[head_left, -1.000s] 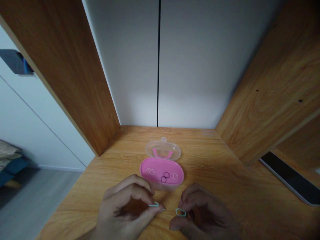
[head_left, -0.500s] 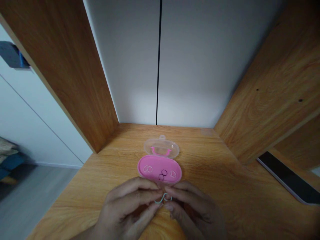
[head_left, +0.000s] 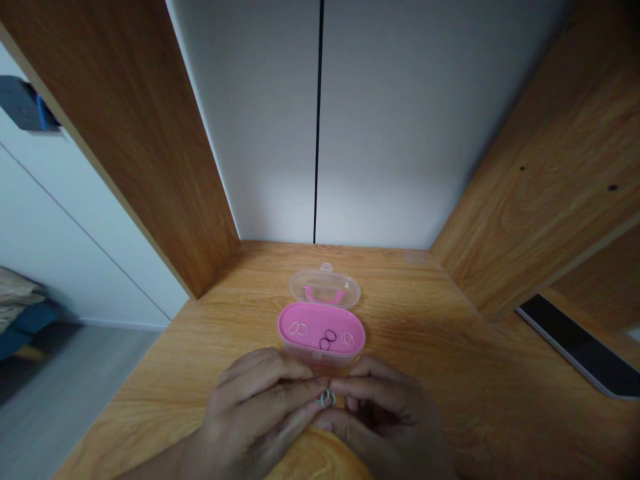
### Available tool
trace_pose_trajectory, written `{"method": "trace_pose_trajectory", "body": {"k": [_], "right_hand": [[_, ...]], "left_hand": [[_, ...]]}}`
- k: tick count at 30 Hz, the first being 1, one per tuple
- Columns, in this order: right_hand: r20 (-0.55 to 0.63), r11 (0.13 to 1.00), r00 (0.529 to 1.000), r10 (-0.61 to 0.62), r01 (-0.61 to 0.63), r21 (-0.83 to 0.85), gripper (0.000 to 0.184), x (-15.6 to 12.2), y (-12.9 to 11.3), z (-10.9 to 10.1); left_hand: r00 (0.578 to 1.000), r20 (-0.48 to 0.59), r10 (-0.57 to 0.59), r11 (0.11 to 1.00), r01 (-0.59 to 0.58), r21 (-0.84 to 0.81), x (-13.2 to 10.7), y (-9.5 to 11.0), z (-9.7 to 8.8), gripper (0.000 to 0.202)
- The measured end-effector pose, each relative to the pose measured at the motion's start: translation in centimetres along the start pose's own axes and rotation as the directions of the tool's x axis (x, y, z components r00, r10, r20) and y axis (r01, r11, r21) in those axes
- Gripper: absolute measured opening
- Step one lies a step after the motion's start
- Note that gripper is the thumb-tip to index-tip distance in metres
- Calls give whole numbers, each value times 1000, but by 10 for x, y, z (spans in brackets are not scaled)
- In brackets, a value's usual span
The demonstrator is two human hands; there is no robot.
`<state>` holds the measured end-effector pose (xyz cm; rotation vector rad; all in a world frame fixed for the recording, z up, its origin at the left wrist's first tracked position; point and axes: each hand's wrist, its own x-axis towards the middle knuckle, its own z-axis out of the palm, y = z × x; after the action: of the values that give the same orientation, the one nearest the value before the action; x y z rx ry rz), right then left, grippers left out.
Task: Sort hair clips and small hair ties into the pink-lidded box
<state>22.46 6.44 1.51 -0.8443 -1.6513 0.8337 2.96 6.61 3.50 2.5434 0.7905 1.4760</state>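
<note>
My left hand (head_left: pixel 255 407) and my right hand (head_left: pixel 385 417) meet fingertip to fingertip just above the wooden desk (head_left: pixel 450 373). Between the pinched fingers are two small pale green rings (head_left: pixel 327 399), pressed together and overlapping. Just beyond the fingers lies an open pink oval case (head_left: pixel 321 335) with its clear lid (head_left: pixel 325 291) flipped back. Inside the case lie several small rings: pale pink ones at the left and right, a dark pair in the middle.
Wooden side panels (head_left: pixel 140 133) rise left and right of the desk, with a white back wall behind. A dark flat slab (head_left: pixel 575 343) lies on the desk at the far right. The floor (head_left: pixel 50 413) drops away at the left.
A second ago the hands were apart, each pinching one green ring. They have come together, and the two rings now overlap between the fingertips.
</note>
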Motion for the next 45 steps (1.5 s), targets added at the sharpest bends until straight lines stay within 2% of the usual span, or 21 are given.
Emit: {"method": "trace_pose_trajectory", "body": {"k": [9,14,18,24,28,30,33,35,37,39,41,43,45], "right_hand": [[7,1000,1000,23,-23,18,9,2,-5,1],[4,998,999,46,-46,34,10,-1,-3,2],[-9,999,1000,16,-16,40,11,-1,-3,0],[5,998,1000,0,0,60,13,2,-4,0],[10,998,1000,-13,12,60,16,1,-4,2],[15,997,1000,-12,10,75,17,0,-4,3],[5,995,1000,-17,17,102,30,-4,-2,3],[-2,994,999,-34,34,102,38,-6,-1,3],[-7,995,999,-42,43,88,40,-8,-1,4],[-9,997,999,-38,38,62,41,-9,-1,4],[6,999,1000,-26,26,29,38,-10,-1,4],[21,1000,1000,-18,18,7,34,-10,-2,5],[30,1000,1000,-6,6,2,30,-10,-3,5]], "left_hand": [[996,24,82,997,-82,-7,2,3,2,21],[995,20,99,994,-100,52,5,4,4,19],[995,20,95,994,-96,44,4,3,4,20],[980,115,163,985,-155,-78,7,-7,-4,21],[956,184,227,974,-221,-51,10,-11,-11,27],[954,184,236,971,-236,-21,11,-10,-12,20],[984,95,150,989,-151,-2,12,-12,-12,18],[999,-3,32,999,-32,6,10,-15,-9,17],[991,-83,-104,993,109,51,8,-20,-5,12],[959,-132,-250,960,263,93,5,-25,-1,8],[908,-163,-386,910,404,96,1,-29,3,5],[869,-165,-467,870,485,88,-2,-31,7,6],[848,-158,-506,848,523,93,-4,-31,10,9]]}}
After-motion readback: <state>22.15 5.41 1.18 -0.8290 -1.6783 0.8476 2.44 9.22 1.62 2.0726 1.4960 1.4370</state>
